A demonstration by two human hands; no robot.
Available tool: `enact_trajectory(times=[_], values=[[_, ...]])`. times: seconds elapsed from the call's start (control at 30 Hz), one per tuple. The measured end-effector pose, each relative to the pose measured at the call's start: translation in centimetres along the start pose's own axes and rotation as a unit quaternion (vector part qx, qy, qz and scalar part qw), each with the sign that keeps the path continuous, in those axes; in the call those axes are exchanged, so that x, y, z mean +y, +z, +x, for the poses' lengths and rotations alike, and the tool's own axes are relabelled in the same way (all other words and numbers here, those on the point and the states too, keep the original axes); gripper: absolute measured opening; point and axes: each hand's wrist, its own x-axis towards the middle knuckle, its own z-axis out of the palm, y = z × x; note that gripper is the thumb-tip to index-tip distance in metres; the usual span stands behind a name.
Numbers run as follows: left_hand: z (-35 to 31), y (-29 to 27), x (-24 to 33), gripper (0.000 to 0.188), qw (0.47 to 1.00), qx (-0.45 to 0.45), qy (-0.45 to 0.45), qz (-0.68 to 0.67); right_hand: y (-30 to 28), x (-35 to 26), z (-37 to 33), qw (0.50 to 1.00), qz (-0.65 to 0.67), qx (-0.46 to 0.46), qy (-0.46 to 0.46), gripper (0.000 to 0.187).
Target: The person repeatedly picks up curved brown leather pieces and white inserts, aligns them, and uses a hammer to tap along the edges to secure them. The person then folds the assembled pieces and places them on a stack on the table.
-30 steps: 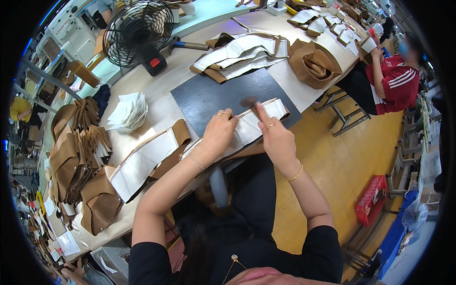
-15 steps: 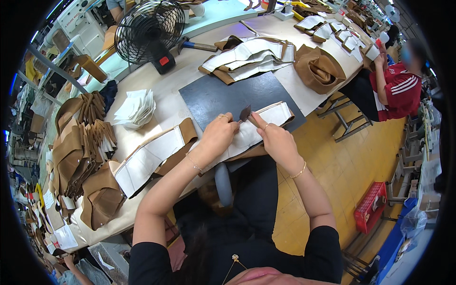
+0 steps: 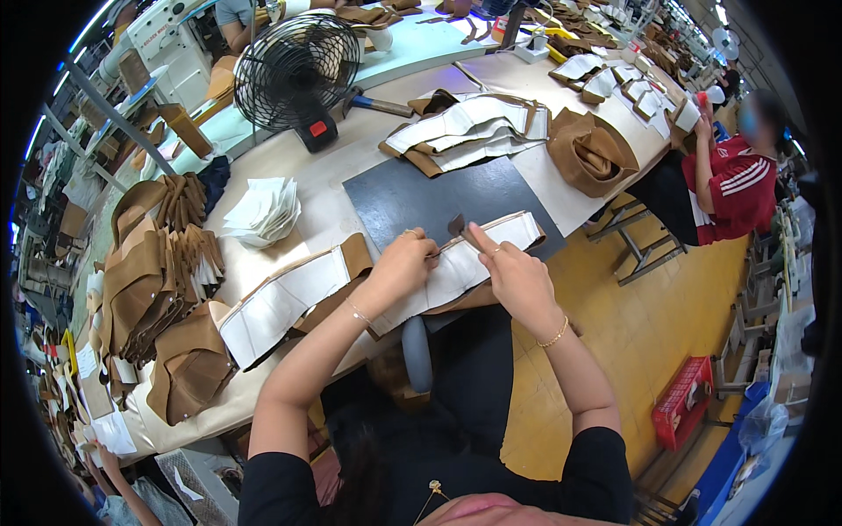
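Observation:
A long brown leather piece with a white backing lies along the near edge of the table, partly over a dark board. My left hand is closed in a pinch on its far edge. My right hand is closed round what looks like a hammer, its dark flat head just above the piece's far edge. The grip is mostly hidden by my fingers. Left of my left hand, another white-backed brown piece lies flat on the table.
Brown leather pieces are heaped at the left, near a white paper stack. Beyond the board sit white-backed pieces, a rolled brown piece, another hammer and a black fan. A person in red sits at the right.
My head view has shifted slightly, so the table sits lower. My left hand still pinches the edge; the hammer head in my right hand now looks tilted differently and nearer the edge.

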Motion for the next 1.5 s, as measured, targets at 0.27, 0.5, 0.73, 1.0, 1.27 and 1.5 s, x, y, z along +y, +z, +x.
enact_trajectory(times=[0.27, 0.5, 0.73, 1.0, 1.27, 1.5], values=[[-0.6, -1.4, 0.0, 0.022, 0.992, -0.028, -0.081, -0.088, 1.9, 0.1, -0.9, 1.0, -0.011, -0.012, 0.004, 0.049], [-2.2, 0.1, 0.0, 0.02, 0.979, 0.074, 0.098, 0.165, 0.4, -2.0, -0.2, 0.996, 0.073, 0.051, 0.012, 0.048], [-2.1, -1.8, -0.6, 0.015, 0.999, 0.014, -0.015, -0.041, -0.1, -1.7, 0.4, 0.999, 0.016, -0.029, -0.016, 0.049], [-2.9, -1.5, -0.5, 0.019, 0.999, 0.038, -0.012, -0.029, 1.6, -2.2, -0.7, 0.997, 0.023, -0.068, 0.029, 0.048], [-3.9, -1.1, -1.3, 0.009, 0.996, 0.053, 0.069, 0.033, 1.4, -3.7, -0.8, 0.997, 0.066, 0.035, -0.02, 0.051], [-1.8, 0.1, -1.8, 0.012, 0.996, 0.072, 0.048, -0.032, 0.3, -2.1, 0.3, 0.994, 0.089, 0.063, 0.018, 0.047]])
